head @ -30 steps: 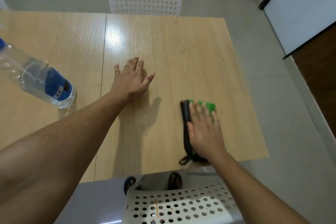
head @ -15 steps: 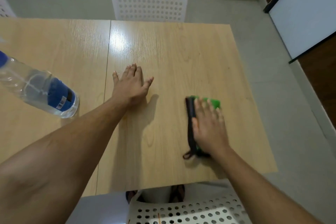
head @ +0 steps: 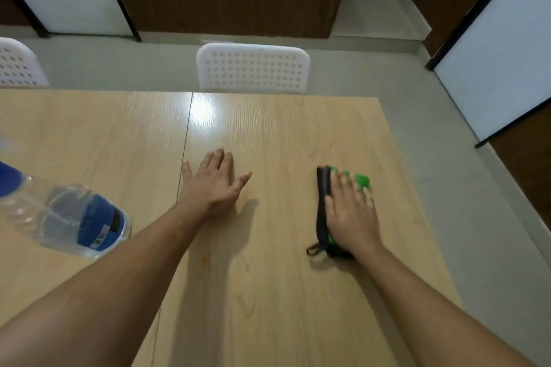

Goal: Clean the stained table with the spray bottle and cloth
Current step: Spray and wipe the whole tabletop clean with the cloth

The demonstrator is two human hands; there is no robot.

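Note:
My right hand (head: 351, 214) lies flat with straight fingers on a green cloth with a black edge (head: 323, 202), pressing it onto the light wooden table (head: 268, 292) near the right side. Most of the cloth is hidden under the hand; a black loop sticks out at its near end. My left hand (head: 213, 185) rests flat on the table to the left, fingers spread, holding nothing. A clear plastic bottle with a blue label (head: 68, 217) stands at the far left, partly cut off by the frame; its top cannot be seen.
A white perforated chair (head: 253, 68) stands behind the far table edge, and another chair (head: 18, 65) shows at the far left. The table's right edge is close to the cloth, with grey floor (head: 477, 217) beyond. A seam (head: 185, 143) divides the tabletop.
The view has tilted up, showing more of the room beyond the table. Both hands stay flat; the right hand and cloth have shifted only slightly on the table.

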